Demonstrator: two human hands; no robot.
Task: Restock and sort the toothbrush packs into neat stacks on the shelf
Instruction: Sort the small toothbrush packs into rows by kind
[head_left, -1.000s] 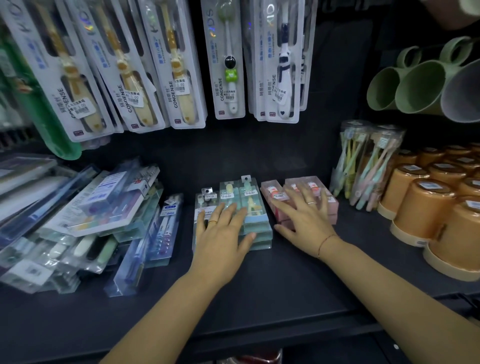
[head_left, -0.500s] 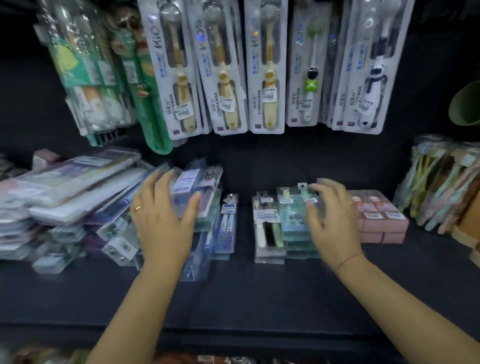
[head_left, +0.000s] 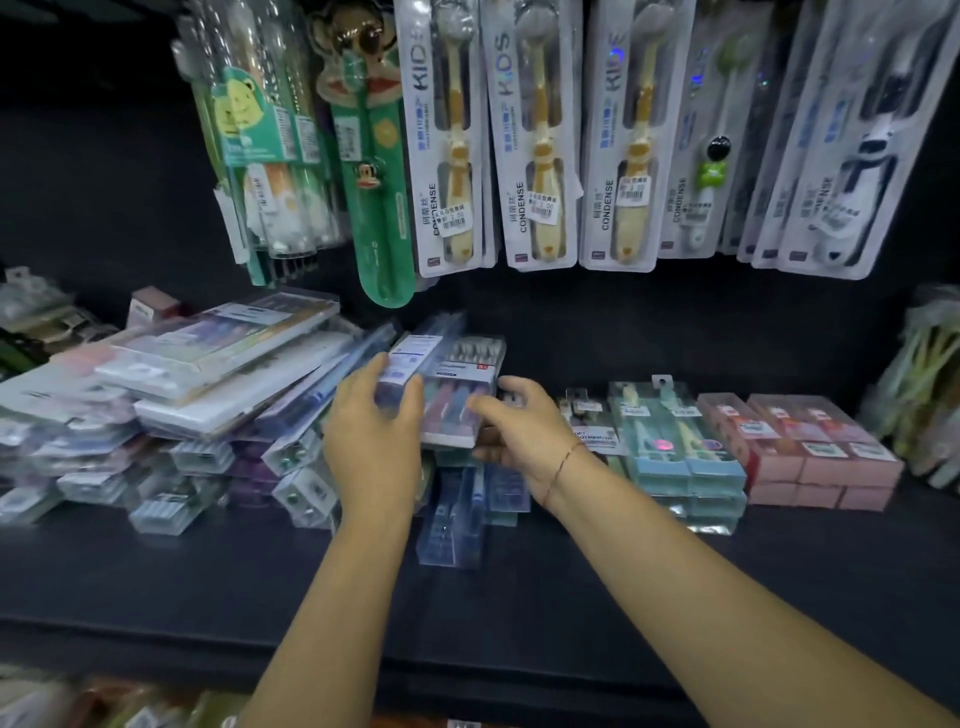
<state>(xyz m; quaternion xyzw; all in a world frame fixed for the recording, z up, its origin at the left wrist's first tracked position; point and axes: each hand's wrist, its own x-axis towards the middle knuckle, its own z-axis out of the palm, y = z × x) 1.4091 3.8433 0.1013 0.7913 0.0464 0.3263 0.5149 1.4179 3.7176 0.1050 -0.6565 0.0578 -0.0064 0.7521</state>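
At the centre of the frame, above a dark shelf (head_left: 519, 597), a person's two hands hold a clear plastic multi-pack of pastel-handled toothbrushes (head_left: 452, 384), with white labels at its far end. The left hand (head_left: 374, 436) grips the pack's left side, thumb curled over the top. The right hand (head_left: 524, 431) pinches its near right corner, thumb on top and fingers beneath. The pack sits tilted over the right edge of a jumbled heap of clear and white toothbrush packs (head_left: 208, 389) that fills the left of the frame. Directly below the hands, a clear blue-tinted pack (head_left: 452, 530) juts toward the shelf's front edge. To the right stand a squared stack of teal toothbrush packs (head_left: 680, 457) and, just beside it, a stack of pink boxes (head_left: 821, 457). Across the top hang white blister cards of children's toothbrushes (head_left: 540, 140), with a green carded brush (head_left: 379, 208) toward the upper left. A red thread (head_left: 563, 462) circles the right wrist.
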